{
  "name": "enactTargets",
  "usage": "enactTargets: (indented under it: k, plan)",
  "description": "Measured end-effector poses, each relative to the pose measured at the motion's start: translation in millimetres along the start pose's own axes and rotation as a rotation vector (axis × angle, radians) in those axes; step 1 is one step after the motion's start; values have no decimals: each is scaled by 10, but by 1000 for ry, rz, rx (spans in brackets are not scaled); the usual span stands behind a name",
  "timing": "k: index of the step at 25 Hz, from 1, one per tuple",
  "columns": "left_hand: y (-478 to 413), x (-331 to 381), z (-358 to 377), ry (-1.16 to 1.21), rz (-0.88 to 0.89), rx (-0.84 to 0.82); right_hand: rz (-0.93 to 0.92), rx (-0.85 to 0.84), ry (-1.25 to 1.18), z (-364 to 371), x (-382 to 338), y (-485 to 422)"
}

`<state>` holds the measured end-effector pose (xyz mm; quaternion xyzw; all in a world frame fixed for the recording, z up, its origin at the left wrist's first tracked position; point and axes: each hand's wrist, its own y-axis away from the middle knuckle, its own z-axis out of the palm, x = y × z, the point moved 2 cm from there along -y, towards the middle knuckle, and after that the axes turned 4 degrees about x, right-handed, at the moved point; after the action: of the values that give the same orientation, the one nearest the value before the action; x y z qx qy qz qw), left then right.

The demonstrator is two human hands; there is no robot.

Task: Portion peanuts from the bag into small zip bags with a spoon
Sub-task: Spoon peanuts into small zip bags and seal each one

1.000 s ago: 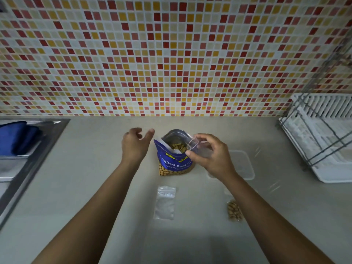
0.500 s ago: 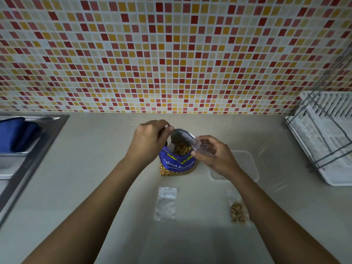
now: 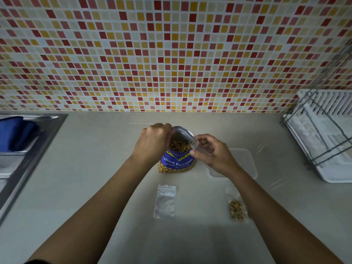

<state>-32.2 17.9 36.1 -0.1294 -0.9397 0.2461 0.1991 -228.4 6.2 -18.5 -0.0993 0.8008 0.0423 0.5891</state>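
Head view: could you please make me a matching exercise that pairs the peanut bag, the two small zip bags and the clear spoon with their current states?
Things:
1. peanut bag
2. left zip bag
3. right zip bag
4. clear spoon

States:
A. held by the right hand at the big bag's mouth
B. lying flat on the counter, nothing inside
C. standing open, rim gripped by the left hand
D. lying on the counter, partly filled

Pairs: 1-C, 2-B, 3-D, 4-A
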Motion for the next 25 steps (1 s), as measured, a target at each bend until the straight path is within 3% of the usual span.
enactTargets:
  k: [11,15,20,25]
  plan:
    - [-73,-103,47,9,-113,9,7,-42,79,33,-120,23]
    - [-8,-276,79,127,-347,23,9,-35,92,35,-123,31]
    - [132,-471,228,603,-881,-30,16,-19,114,29,-111,24]
    - [181,-487,240,821,-1080,41,22,-6,85,7,-124,-7]
